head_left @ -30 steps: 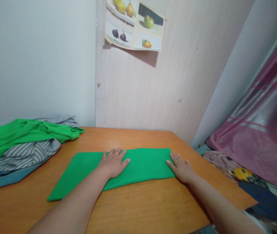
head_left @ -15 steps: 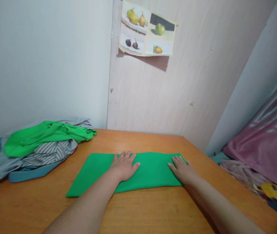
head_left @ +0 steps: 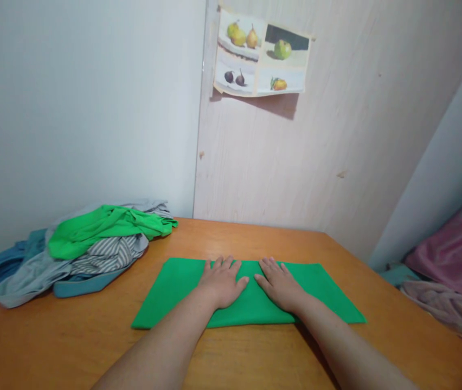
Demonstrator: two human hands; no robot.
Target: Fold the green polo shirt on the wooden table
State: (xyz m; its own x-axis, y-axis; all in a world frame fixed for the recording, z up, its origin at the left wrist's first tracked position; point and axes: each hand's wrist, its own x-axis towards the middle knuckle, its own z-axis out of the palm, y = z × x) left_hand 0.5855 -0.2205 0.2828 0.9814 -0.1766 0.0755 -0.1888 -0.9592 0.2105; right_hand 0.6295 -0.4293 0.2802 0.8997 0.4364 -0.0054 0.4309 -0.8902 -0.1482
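A green cloth (head_left: 174,295), folded into a long flat strip, lies on the orange wooden table (head_left: 72,346). My left hand (head_left: 223,281) rests flat on the middle of the cloth with fingers stretched out. My right hand (head_left: 280,284) lies flat beside it, also on the cloth, with its fingers extended. The two thumbs are close together. Neither hand holds anything.
A heap of clothes (head_left: 92,252), with a bright green garment on top of striped, grey and blue ones, sits at the table's back left. A fruit poster (head_left: 261,54) hangs on the wall. Pink fabric (head_left: 459,254) lies right of the table.
My right hand slid left along the cloth from its right end to the middle, beside my left hand. The camera view turned to the left.
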